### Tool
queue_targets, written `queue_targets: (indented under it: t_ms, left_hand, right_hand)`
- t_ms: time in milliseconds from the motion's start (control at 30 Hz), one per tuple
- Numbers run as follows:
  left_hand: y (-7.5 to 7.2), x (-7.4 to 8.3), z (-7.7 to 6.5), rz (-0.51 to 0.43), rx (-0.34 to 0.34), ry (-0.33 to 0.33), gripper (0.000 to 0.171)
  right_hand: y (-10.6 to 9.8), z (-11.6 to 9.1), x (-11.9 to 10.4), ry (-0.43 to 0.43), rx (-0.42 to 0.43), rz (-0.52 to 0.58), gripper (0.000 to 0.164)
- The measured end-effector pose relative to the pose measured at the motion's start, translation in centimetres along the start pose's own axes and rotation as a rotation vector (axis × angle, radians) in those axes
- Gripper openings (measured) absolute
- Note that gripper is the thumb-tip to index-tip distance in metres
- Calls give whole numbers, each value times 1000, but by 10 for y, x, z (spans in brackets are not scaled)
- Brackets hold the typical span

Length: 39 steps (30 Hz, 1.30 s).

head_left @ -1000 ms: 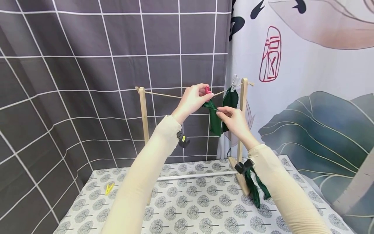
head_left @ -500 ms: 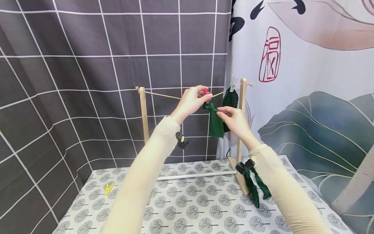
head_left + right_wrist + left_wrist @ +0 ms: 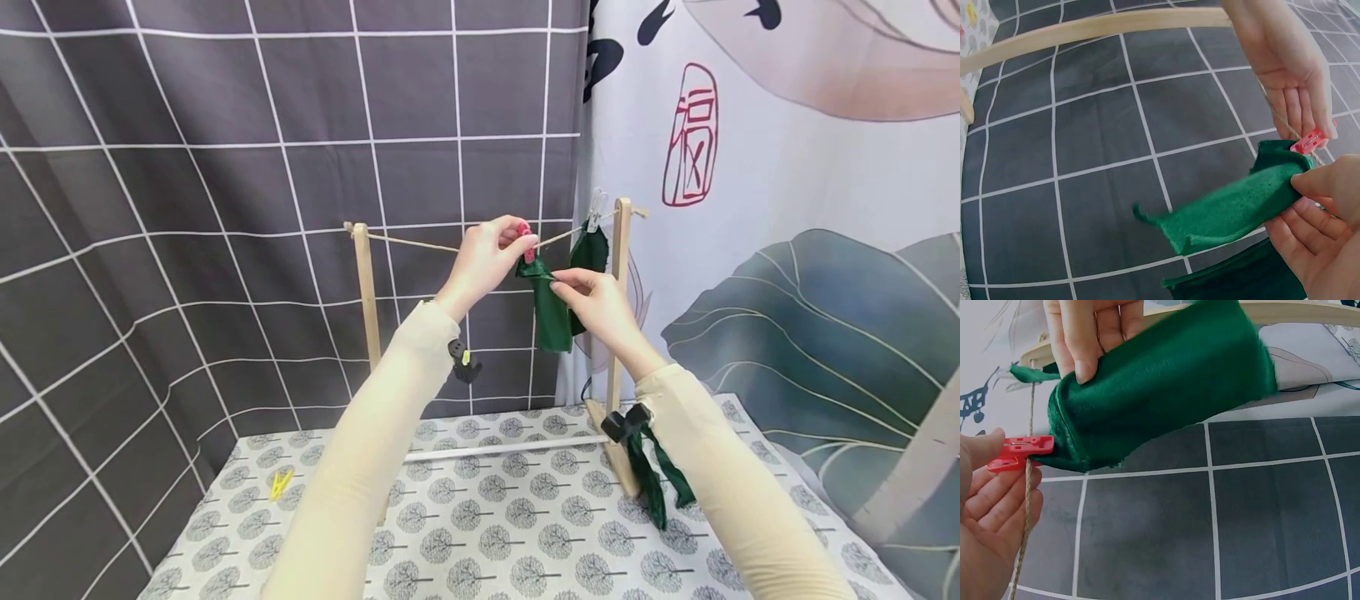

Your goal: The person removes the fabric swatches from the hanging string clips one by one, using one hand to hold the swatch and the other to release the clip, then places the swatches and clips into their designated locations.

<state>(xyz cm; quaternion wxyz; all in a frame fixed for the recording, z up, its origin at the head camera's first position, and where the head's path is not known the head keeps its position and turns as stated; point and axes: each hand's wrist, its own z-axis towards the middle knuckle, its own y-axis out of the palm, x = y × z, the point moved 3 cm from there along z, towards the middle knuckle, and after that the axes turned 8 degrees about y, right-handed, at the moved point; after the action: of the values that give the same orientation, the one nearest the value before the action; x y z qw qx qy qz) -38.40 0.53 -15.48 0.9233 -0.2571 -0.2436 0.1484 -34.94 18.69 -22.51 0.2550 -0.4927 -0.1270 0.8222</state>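
In the head view my left hand pinches a red clothespin at the rope line. The left wrist view shows the clothespin across the rope, its tip at a corner of a green cloth. Thumb and fingers of my right hand pinch that cloth by its top edge, right of the clothespin; the rest hangs down. Just behind, a second green cloth hangs from the rope by a clear clip.
Wooden posts hold the rope at both ends, joined low down by a white bar. On the patterned tabletop lie a yellow clothespin at left and more green cloth beside the right post's foot, partly behind my right sleeve.
The red clothespin has come down slightly in my left hand and stands over the cloth's top edge. The hanging cloth has turned to show more of its face. My right hand keeps its pinch.
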Motion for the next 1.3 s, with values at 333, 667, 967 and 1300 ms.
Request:
queue_targets:
  t_ms: [333, 667, 967, 1300]
  left_hand:
    - [-2, 1, 5, -21, 33, 42, 13]
    - [-13, 5, 6, -87, 135, 78, 12]
    - [-30, 17, 7, -136, 206, 124, 14]
    - [-45, 21, -8, -154, 221, 101, 18]
  right_hand:
    - [-5, -1, 0, 1, -21, 27, 29]
    - [-5, -7, -2, -3, -44, 20, 28]
    - [-10, -12, 1, -18, -35, 32, 30]
    - [-14, -21, 5, -15, -20, 5, 31]
